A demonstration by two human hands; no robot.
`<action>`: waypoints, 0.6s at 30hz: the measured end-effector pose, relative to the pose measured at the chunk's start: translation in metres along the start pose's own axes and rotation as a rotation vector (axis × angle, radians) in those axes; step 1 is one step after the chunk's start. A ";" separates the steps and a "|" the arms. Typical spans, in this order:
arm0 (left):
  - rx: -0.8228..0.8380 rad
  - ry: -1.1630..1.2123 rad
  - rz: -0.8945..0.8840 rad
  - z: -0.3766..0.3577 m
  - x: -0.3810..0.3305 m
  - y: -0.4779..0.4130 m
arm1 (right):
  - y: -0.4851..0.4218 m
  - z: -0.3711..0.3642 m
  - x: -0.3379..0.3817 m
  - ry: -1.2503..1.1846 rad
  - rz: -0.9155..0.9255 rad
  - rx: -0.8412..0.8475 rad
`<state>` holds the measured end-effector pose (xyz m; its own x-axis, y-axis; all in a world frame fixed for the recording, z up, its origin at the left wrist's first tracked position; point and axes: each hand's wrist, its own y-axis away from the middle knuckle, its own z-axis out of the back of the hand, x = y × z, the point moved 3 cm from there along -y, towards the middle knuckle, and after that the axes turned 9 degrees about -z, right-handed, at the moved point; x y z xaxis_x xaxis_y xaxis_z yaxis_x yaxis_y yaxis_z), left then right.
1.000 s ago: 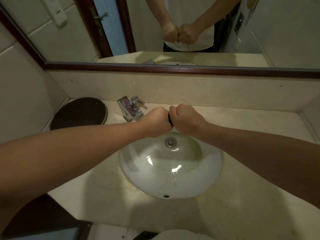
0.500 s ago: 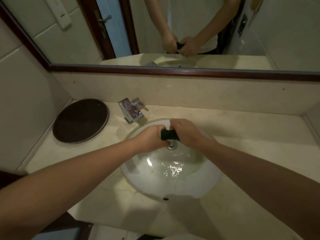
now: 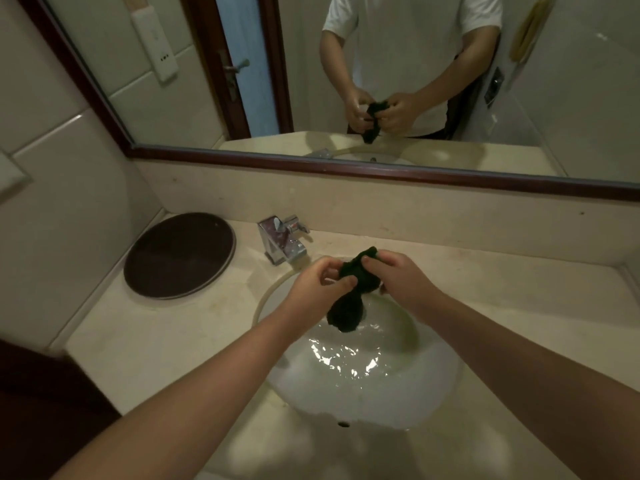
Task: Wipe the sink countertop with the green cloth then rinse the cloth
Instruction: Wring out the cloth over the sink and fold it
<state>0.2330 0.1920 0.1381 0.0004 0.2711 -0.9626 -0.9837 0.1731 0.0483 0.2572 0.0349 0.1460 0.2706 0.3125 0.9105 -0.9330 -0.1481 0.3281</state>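
Rinsing appears to be the step in hand, with wiping judged complete (the countertop (image 3: 485, 299) lies bare around the basin). Left hand (image 3: 317, 285) and right hand (image 3: 398, 280) are close together, both clamped on the bunched green cloth (image 3: 353, 289) above the sink (image 3: 415, 393). Sink holds shallow rippling water. Faucet (image 3: 282, 242) shows no visible stream.

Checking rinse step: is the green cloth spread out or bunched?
Bunched. The green cloth is a crumpled wad pinched between the left hand and right hand, its lower end hanging over the sink.
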 end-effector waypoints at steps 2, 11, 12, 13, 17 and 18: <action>-0.045 0.057 -0.015 0.002 0.001 0.000 | -0.001 0.001 0.002 -0.059 -0.028 -0.015; -0.303 0.547 0.241 0.022 0.005 0.001 | 0.001 -0.013 0.018 -0.438 -0.162 -0.084; -0.275 0.610 0.285 0.021 0.005 0.003 | 0.000 -0.014 0.018 -0.477 -0.172 -0.088; -0.243 0.623 0.323 0.021 0.008 0.004 | 0.000 -0.016 0.018 -0.515 -0.178 -0.086; 0.012 -0.075 0.126 0.028 0.008 0.010 | 0.000 -0.015 0.025 -0.635 -0.161 -0.030; 0.014 -0.161 0.094 0.030 0.007 0.010 | -0.001 -0.013 0.028 -0.632 -0.150 -0.033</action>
<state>0.2285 0.2239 0.1396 -0.0613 0.4342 -0.8987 -0.9782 0.1529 0.1406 0.2624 0.0563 0.1676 0.4768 -0.2862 0.8312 -0.8782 -0.1142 0.4644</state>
